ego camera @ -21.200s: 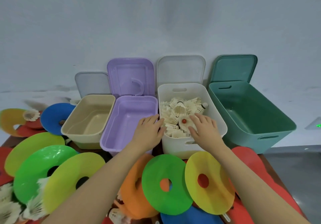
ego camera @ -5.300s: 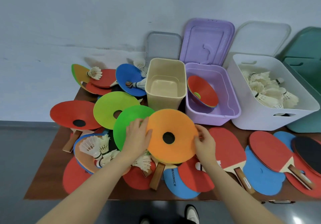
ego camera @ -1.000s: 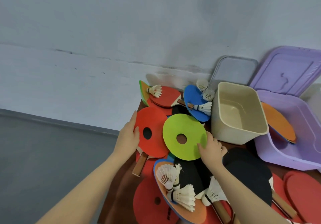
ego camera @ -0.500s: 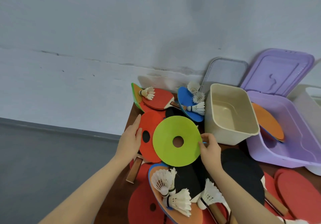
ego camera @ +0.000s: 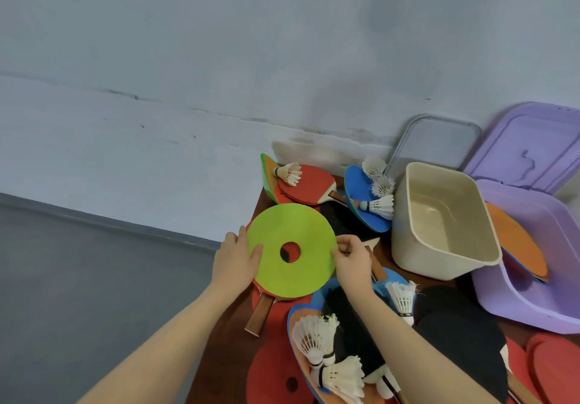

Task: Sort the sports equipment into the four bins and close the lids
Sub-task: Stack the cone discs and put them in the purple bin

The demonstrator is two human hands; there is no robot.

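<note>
We are observing one lime-green flat disc (ego camera: 292,250), round with a central hole and matte in finish, at the centre of the frame. The left hand (ego camera: 233,264) is gripping its left edge, thumb on top; the right hand (ego camera: 353,259) is pinching its right edge. Beneath it a red disc (ego camera: 252,283) is showing only as a sliver. Two open bins are standing at right: one beige bin (ego camera: 439,221), smooth rectangular plastic, and one purple bin (ego camera: 533,265) holding an orange disc (ego camera: 514,240). We are counting seven feathered white shuttlecocks, among them one (ego camera: 287,174) on a red paddle (ego camera: 306,188), across the brown tabletop (ego camera: 226,344).
</note>
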